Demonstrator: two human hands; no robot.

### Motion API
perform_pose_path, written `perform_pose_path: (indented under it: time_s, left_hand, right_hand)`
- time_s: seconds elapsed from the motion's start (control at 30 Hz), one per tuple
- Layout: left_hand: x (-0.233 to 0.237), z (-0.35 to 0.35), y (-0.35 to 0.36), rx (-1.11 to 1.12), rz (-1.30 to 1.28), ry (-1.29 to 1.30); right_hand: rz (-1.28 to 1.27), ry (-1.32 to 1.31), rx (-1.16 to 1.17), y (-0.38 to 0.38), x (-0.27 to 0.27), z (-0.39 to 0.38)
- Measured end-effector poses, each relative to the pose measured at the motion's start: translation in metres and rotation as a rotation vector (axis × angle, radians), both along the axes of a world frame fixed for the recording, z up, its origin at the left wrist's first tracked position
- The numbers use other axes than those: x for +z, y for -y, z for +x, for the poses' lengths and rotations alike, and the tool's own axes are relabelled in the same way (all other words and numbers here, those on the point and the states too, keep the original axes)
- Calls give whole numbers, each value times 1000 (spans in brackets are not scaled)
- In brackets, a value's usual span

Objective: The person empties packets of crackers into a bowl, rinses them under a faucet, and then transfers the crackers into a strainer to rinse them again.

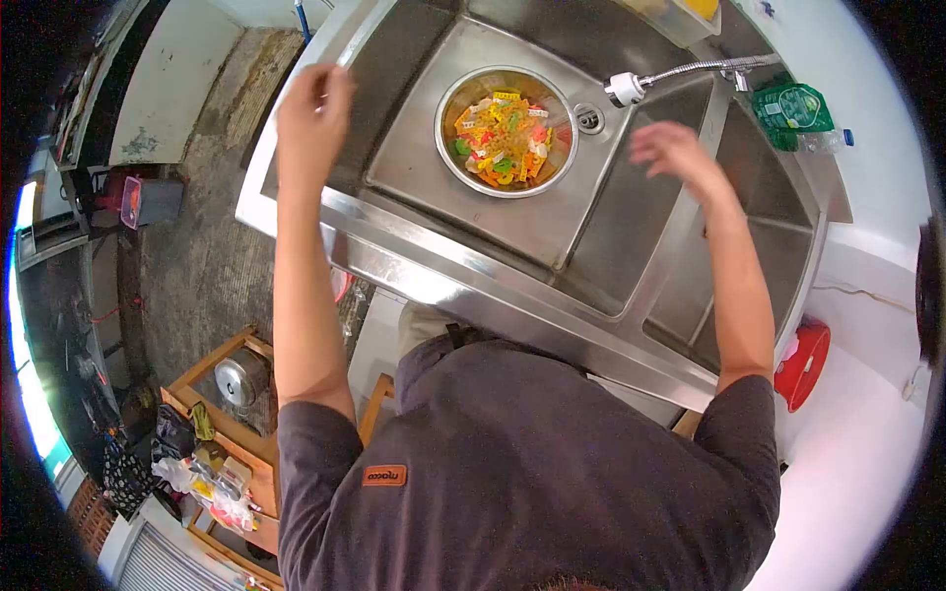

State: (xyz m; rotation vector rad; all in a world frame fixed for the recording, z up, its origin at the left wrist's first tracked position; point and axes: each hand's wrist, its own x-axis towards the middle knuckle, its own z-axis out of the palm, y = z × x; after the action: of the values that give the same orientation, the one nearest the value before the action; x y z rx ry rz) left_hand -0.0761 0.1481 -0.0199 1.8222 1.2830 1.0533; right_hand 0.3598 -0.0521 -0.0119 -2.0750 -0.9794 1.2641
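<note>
A round metal bowl point(443, 158) stands in the sink basin, left of the drain. Inside it lies a heap of small colorful pieces point(503, 138), yellow, orange, green, red and white; some carry printed marks, and I cannot make out their kind. My left hand point(313, 113) is raised over the sink's left rim, its fingers loosely bent with a gap by the thumb and nothing visible in them. Over the right part of the sink, apart from the bowl, my right hand point(680, 160) has its fingers stretched out, slightly blurred and holding nothing.
A flexible faucet point(680, 71) with a white head reaches over the stainless steel sink point(473, 227) near the drain point(588, 119). Behind it lie a green package point(791, 105) and a clear bottle point(826, 141). A red basin point(803, 364) is at right; a lidded pot point(236, 382) sits lower left.
</note>
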Motion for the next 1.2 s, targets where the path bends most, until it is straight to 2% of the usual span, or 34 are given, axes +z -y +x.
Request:
perform_pose_path:
  time_s: [0.03,0.13,0.2,0.23,0.3,0.33,0.4,0.43,0.47,0.5,0.53,0.63,0.7,0.73,0.77,0.83,0.87,0.9,0.97,1.0,1.03,1.1,1.13,1.17,1.2]
  left_hand:
    - [0,15,-6,-99,-23,-75]
    - [6,60,-22,-382,-86,-283]
    - [-12,87,-39,-439,-82,-323]
    - [-19,97,-46,-489,-75,-368]
    - [-20,111,-48,-475,-117,-356]
    - [-22,116,-50,-463,-156,-347]
    - [-28,115,-53,-466,-212,-364]
    - [-33,114,-54,-464,-273,-382]
    - [-38,114,-58,-469,-276,-382]
    - [-43,112,-61,-481,-275,-498]
    - [-46,110,-60,-492,-278,-614]
    - [-44,119,-58,-504,-240,-588]
    - [-41,123,-58,-541,-284,-599]
    - [-43,126,-58,-581,-324,-609]
    - [-49,128,-58,-591,-334,-607]
    - [-58,126,-61,-583,-316,-601]
    - [-60,125,-61,-581,-318,-598]
    - [-61,125,-60,-563,-287,-573]
    - [-60,126,-61,-544,-250,-550]
    - [-58,126,-62,-547,-267,-564]
    - [-58,126,-61,-551,-287,-580]
    - [-59,126,-59,-551,-284,-570]
    - [-58,126,-60,-547,-276,-554]
    - [-57,127,-60,-546,-275,-553]
    - [-54,127,-61,-548,-321,-574]
  right_hand:
    - [-97,-179,89,1,-3,-21]
    - [-160,-202,88,-16,-42,-59]
    - [-87,-186,-100,-42,-78,-64]
    - [-87,-183,-100,-58,-99,-60]
    - [102,-519,-405,-84,-136,-54]
    - [103,-518,-410,-91,-141,-60]
    - [-67,-83,171,-107,-154,-79]
    - [-71,-86,164,-107,-161,-95]
    - [-165,280,357,-105,-165,-114]
    - [-259,649,551,-106,-171,-128]
    - [-267,645,557,-110,-181,-137]
    - [-420,697,513,-124,-208,-156]
    - [-335,1048,458,-114,-228,-170]
    - [-240,930,367,-112,-240,-164]
    - [-254,927,367,-106,-249,-149]
    - [-240,637,493,-106,-231,-114]
    - [-56,868,665,-99,-347,-68]
    - [-61,865,666,-99,-338,-70]
    - [-45,708,131,-120,-277,-79]
    - [-122,615,242,-132,-243,-89]
    - [-126,613,240,-131,-250,-102]
    - [-87,947,414,-130,-257,-128]
    - [-75,1051,572,-123,-248,-133]
    - [-74,1053,572,-127,-248,-128]
    - [-173,1015,679,-133,-251,-119]
